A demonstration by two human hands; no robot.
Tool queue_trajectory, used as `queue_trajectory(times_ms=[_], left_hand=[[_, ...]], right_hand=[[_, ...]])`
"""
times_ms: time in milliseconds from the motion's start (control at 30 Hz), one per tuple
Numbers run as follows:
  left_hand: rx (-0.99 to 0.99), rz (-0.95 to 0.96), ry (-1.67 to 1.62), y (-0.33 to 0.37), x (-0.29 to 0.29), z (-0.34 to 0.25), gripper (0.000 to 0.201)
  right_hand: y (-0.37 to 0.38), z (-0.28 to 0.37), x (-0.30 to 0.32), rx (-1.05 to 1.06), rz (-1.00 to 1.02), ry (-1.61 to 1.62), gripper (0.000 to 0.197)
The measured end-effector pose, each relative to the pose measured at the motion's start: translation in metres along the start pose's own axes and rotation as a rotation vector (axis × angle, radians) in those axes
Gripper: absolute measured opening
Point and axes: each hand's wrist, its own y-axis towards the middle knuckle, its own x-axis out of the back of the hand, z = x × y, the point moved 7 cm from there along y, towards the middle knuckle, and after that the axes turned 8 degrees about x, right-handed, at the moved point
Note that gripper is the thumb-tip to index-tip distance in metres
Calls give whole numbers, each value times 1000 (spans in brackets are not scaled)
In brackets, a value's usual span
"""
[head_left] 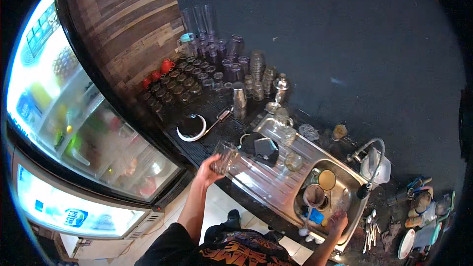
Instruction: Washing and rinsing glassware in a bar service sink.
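My left hand (208, 171) is closed around a clear drinking glass (226, 158), held tilted over the front edge of the counter, left of the sink's drainboard. Over the right side of the steel sink (355, 185) is my right hand (338, 222). Its fingers are blurred, and I cannot make out whether they hold anything. In the basin lie a tan-bottomed cup (326, 180), a brownish cup or glass (314, 195) and a blue cloth or sponge (316, 215). Several glass jars and mugs, among them a clear jar (293, 161), stand along the back of the drainboard (266, 187).
Rows of upturned glasses (180, 84), red cups (167, 65) and a steel shaker (239, 99) fill the back left counter. A spring-hose faucet (379, 152) rises behind the sink, with cutlery (370, 229) to its right. A glass-door fridge (98, 128) stands left.
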Motion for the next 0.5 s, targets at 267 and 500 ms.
queue_trajectory(times_ms=[267,500], left_hand=[[75,-37,-195,44,26,-54,44],[167,-272,215,66,46,-62,47]], right_hand=[[-42,0,-40,-37,-130,13,22],[-18,-4,-45,11,-66,18,26]])
